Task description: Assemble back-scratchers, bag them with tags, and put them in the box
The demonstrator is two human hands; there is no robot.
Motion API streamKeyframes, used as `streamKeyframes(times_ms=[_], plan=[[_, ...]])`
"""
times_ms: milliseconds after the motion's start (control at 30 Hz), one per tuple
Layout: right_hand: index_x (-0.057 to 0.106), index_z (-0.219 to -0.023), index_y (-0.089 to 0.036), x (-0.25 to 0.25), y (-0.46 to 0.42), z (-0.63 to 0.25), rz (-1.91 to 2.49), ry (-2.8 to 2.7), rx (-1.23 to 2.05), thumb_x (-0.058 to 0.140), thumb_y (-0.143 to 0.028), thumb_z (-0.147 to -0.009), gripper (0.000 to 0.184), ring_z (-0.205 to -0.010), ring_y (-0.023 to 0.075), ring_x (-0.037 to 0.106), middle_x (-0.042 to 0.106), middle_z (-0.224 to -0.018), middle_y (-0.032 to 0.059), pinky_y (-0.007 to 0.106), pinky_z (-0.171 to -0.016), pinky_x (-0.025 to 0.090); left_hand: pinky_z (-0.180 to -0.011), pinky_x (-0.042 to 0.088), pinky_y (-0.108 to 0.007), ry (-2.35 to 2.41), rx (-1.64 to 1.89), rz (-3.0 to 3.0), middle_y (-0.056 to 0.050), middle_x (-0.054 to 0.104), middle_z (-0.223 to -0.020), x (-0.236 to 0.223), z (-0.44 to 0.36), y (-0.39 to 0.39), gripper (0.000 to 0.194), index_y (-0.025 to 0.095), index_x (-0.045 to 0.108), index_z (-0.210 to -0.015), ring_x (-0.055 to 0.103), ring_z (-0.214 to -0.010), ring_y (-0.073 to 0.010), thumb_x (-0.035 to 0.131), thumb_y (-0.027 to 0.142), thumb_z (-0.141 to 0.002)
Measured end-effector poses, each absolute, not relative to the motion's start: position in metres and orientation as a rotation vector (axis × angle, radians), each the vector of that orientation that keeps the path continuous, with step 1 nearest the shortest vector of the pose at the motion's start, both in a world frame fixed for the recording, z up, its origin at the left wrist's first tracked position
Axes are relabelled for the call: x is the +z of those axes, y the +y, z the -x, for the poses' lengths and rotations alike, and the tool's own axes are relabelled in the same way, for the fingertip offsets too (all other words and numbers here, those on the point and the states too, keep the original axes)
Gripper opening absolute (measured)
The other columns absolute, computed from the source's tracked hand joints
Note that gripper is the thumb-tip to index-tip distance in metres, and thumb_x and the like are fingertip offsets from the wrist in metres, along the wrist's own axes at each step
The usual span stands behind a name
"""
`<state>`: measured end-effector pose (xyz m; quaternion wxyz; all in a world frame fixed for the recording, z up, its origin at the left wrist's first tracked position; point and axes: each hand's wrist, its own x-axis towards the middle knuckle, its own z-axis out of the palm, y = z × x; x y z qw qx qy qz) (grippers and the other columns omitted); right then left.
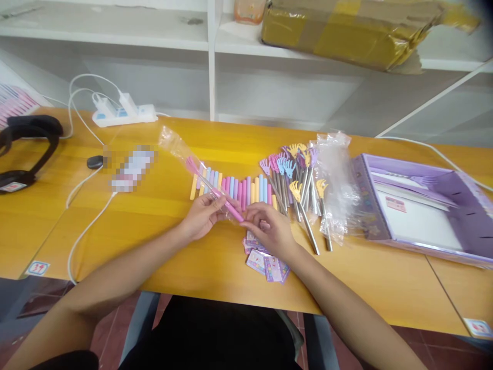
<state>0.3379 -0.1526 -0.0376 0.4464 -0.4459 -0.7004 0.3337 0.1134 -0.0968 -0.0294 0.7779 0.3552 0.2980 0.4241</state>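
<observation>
Pink back scratcher [231, 209] in clear sleeve [172, 142], purple box [373, 205] holding apparently another.

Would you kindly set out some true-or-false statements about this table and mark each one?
1. The left hand holds a pink back scratcher in a clear bag. True.
2. The purple tray stands at the left end of the table. False: it is on the right.
3. The small cards lie nearer the person than the row of coloured tubes. True.
4. The taped box rests on the table. False: it is on the shelf.
</observation>
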Motion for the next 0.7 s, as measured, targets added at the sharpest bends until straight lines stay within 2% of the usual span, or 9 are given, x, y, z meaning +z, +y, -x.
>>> streamKeyframes(times_ms=[133,233,333,467,533,633,700], plan=[[0.061,-0.135,-0.028,-0.039,-0.156,-0.335,1.09,-1.93,0.542,0.078,-0.041,-0.102,0.039,-0.057,0.012,0.059,0.068,-0.093,0.0007,0.028,-0.057,0.052,-0.082,0.066,-0.032,0.678,0.735,-0.908,-0.01,0.083,-0.095,-0.037,-0.117,-0.109,0.043,0.013,0.078,-0.099,0.08,-0.088,-0.0204,0.093,0.051,-0.085],[0.058,-0.138,-0.028,-0.042,-0.157,-0.333,1.145,-1.973,0.42,0.08,-0.045,-0.1,0.046,-0.059,0.013,0.059,0.067,-0.096,0.0016,0.028,-0.053,0.048,-0.079,0.066,-0.033,0.733,0.605,-1.035,-0.009,0.083,-0.096,-0.039,-0.117,-0.111,0.051,0.013,0.076,-0.105,0.081,-0.085,-0.0211,0.094,0.055,-0.083],[0.054,-0.143,-0.027,-0.041,-0.157,-0.336,1.118,-2.011,0.435,0.076,-0.047,-0.102,0.05,-0.062,0.014,0.059,0.065,-0.101,0.0034,0.029,-0.056,0.049,-0.075,0.066,-0.034,0.743,0.561,-1.117,-0.009,0.081,-0.092,-0.035,-0.115,-0.109,0.054,0.014,0.071,-0.103,0.08,-0.081,-0.0222,0.092,0.06,-0.083],[0.051,-0.15,-0.025,-0.033,-0.154,-0.346,0.962,-2.14,0.539,0.08,-0.052,-0.098,0.065,-0.075,0.0178,0.061,0.062,-0.105,0.0056,0.032,-0.065,0.055,-0.066,0.065,-0.034,0.769,0.613,-1.14,-0.006,0.081,-0.091,-0.028,-0.112,-0.105,0.058,0.02,0.054,-0.119,0.082,-0.076,-0.0249,0.086,0.059,-0.09],[0.057,-0.144,-0.025,-0.029,-0.152,-0.35,0.92,-2.255,0.491,0.079,-0.046,-0.101,0.053,-0.086,0.0203,0.063,0.062,-0.111,0.0086,0.032,-0.067,0.056,-0.062,0.063,-0.033,0.766,0.612,-1.16,-0.003,0.078,-0.085,-0.027,-0.111,-0.103,0.059,0.022,0.049,-0.122,0.08,-0.069,-0.0242,0.082,0.061,-0.093],[0.067,-0.124,-0.024,-0.026,-0.151,-0.352,0.907,-2.347,0.315,0.063,-0.024,-0.11,0.015,-0.086,0.0173,0.062,0.059,-0.109,0.0071,0.028,-0.064,0.051,-0.063,0.058,-0.028,0.795,0.675,-1.237,-0.001,0.073,-0.084,-0.028,-0.109,-0.1,0.052,0.021,0.053,-0.114,0.075,-0.072,-0.0187,0.077,0.064,-0.096],[0.07,-0.116,-0.023,-0.025,-0.152,-0.351,0.886,-2.329,0.253,0.06,-0.02,-0.11,0.012,-0.081,0.0148,0.059,0.057,-0.103,0.005,0.026,-0.063,0.048,-0.064,0.054,-0.026,0.821,0.713,-1.271,-0.001,0.07,-0.087,-0.03,-0.109,-0.099,0.049,0.02,0.057,-0.106,0.071,-0.076,-0.0164,0.073,0.065,-0.099]])
